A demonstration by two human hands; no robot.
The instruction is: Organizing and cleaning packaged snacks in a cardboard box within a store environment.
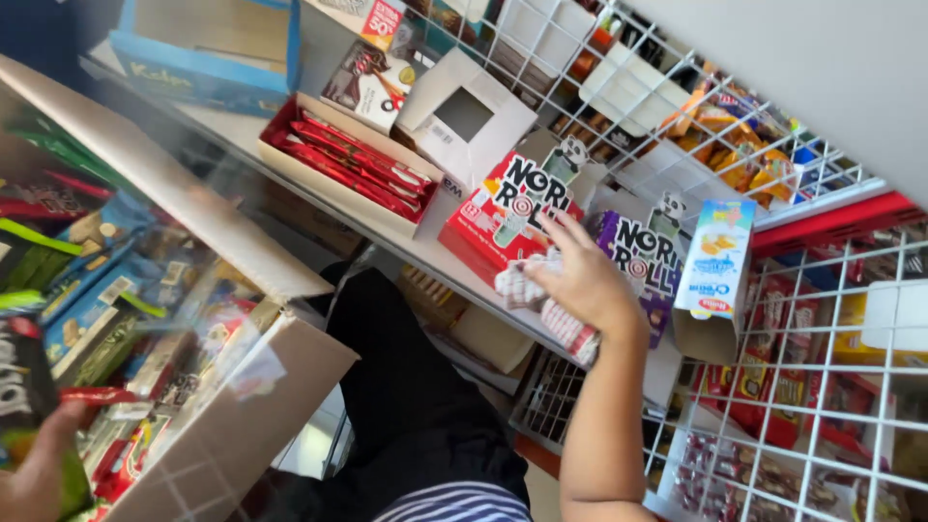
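Note:
My right hand (583, 280) reaches up to the shelf and grips a few red-and-white snack packets (546, 307) in front of a red display box (498, 227) with a panda figure. A purple display box (646, 261) of the same kind stands just to the right of it. My left hand (34, 474) is at the bottom left corner, holding a dark and green snack bag (24, 396) at the edge of an open cardboard carton (242, 406) full of mixed snack packs.
On the white shelf (406, 242) sit a tray of red packets (353, 164), a white cut-out box (464, 121), a blue box (208, 58) and a light-blue cracker box (713, 266). White wire racks (822, 387) with snacks fill the right side.

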